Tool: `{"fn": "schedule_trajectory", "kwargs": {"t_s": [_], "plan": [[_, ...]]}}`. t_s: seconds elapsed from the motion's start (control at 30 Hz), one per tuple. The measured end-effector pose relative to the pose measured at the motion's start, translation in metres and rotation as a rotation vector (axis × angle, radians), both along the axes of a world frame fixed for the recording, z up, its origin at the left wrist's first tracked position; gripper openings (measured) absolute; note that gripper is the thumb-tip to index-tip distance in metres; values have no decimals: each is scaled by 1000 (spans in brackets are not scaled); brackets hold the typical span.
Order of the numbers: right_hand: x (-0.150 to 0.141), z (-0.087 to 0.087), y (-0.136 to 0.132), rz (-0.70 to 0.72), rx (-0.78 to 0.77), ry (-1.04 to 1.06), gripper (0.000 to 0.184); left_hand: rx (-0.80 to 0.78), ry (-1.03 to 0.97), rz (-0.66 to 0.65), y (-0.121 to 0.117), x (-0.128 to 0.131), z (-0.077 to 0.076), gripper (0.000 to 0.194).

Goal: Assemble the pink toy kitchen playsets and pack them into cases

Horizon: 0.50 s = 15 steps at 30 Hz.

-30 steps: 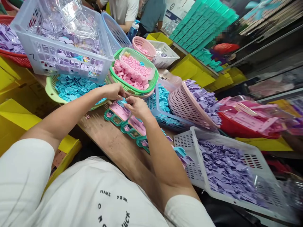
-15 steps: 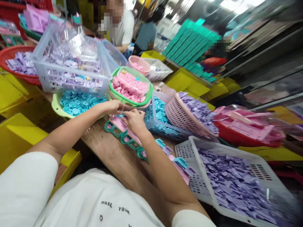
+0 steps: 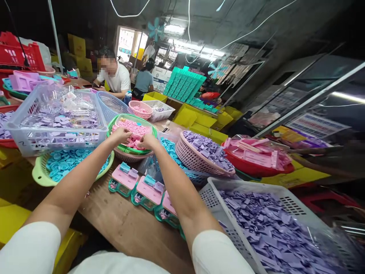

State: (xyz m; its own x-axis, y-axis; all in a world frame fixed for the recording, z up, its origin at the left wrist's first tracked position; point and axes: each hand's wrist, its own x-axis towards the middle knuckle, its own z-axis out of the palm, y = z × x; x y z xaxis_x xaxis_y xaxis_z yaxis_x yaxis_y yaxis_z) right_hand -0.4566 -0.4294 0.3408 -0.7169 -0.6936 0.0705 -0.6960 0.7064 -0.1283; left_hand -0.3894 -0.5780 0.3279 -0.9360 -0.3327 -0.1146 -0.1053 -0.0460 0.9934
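Note:
My left hand reaches over the left side of a green basket, its fingers apart and touching or just above small pink plastic pieces. At the basket's right side my right hand has its fingers bent and apart, down among larger pink parts. I make out nothing held in either hand. Below them on the wooden table stands a row of pink and teal toy units. Light-blue and purple pieces sit on top of the nearer ones; my right forearm hides the row's far end.
A light-green basket of blue discs and a clear crate stand left. To the right are a pink basket, a white crate of purple pieces and a red basin. A co-worker sits across the table.
Both hands have left the light-blue piece on the first toy unit and moved forward to the green basket. The camera view has tilted up, showing more of the room.

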Motion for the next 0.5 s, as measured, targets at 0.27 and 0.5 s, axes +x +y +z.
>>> {"fn": "schedule_trajectory", "kwargs": {"t_s": [0.27, 0.5], "plan": [[3, 18, 5, 142, -155, -73, 34, 475, -34, -17, 8, -15, -3, 8], [-5, -17, -18, -196, 140, -86, 37, 528, 48, 91, -9, -5, -5, 33]]}}
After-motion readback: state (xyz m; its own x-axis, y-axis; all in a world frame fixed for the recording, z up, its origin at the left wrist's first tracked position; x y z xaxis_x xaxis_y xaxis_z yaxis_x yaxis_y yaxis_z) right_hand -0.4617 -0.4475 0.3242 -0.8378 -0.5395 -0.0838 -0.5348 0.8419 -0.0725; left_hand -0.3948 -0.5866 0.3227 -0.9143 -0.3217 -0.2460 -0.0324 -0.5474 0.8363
